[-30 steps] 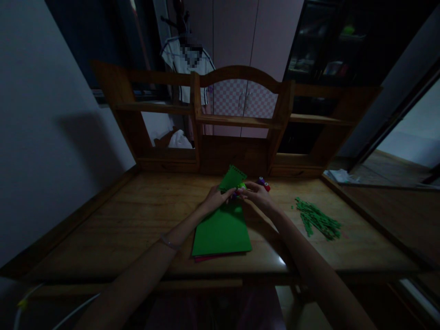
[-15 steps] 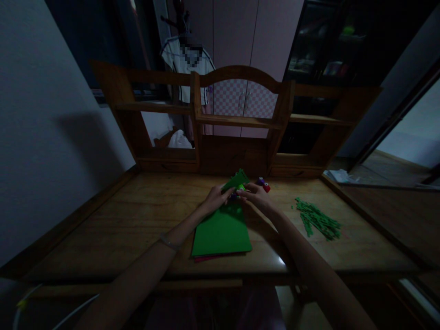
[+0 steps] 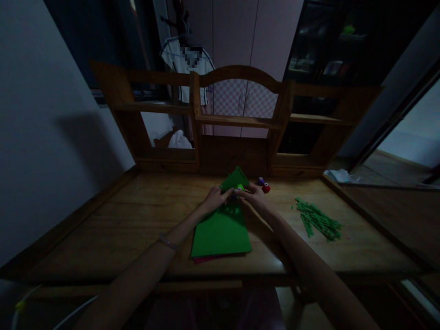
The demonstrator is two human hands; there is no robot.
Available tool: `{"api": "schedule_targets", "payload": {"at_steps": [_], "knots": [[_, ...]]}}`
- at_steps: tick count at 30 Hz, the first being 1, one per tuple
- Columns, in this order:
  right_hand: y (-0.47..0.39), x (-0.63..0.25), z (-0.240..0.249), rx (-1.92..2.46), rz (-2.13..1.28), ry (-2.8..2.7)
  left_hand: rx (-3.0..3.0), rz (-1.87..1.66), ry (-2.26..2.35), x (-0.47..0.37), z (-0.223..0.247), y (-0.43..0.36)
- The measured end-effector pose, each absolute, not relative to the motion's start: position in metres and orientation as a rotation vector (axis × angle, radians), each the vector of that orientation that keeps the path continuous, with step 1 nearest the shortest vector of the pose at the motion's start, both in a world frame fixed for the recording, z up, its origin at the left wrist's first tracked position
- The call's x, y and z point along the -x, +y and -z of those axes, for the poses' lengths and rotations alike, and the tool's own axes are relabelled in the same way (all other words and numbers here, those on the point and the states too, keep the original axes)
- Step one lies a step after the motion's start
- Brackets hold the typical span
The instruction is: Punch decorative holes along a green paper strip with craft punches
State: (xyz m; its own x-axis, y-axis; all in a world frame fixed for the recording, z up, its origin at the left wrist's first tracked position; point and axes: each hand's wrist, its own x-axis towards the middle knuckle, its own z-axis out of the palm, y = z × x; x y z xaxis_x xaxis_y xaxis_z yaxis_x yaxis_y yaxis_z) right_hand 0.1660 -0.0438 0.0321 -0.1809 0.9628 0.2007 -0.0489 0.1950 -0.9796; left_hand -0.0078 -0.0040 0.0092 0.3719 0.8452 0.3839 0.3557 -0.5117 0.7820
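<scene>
Green paper sheets (image 3: 222, 233) lie on the wooden desk, with a pink edge showing below them. Over their far end, my left hand (image 3: 216, 200) is closed on a smaller green paper piece (image 3: 235, 178) with a notched edge. My right hand (image 3: 253, 196) is closed around a small bright green punch (image 3: 240, 187) at that piece's near edge. The fingertips of both hands meet there and partly hide the punch. Just beyond my right hand stand a purple punch (image 3: 261, 181) and a red punch (image 3: 266, 188).
A pile of thin green paper strips (image 3: 318, 220) lies on the right of the desk (image 3: 137, 215). A wooden shelf unit (image 3: 237, 121) rises along the back edge. A plastic bag (image 3: 340, 175) sits beyond the right rim.
The notched green piece has turned slightly and shifted a little to the left between my hands. Both hands stay in nearly the same place.
</scene>
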Motion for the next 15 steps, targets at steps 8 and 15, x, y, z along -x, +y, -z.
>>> {"api": "schedule_targets", "payload": {"at_steps": [8,15], "knots": [[-0.0432,-0.1670,-0.0333,0.951,-1.217,-1.414,-2.057,-1.061,1.022,0.0096,-0.0073,-0.0020],[-0.0395,-0.1681,-0.0289,0.914,-1.239,-1.394,-2.057,-1.094,1.026,0.0085,-0.0051,-0.0004]]}}
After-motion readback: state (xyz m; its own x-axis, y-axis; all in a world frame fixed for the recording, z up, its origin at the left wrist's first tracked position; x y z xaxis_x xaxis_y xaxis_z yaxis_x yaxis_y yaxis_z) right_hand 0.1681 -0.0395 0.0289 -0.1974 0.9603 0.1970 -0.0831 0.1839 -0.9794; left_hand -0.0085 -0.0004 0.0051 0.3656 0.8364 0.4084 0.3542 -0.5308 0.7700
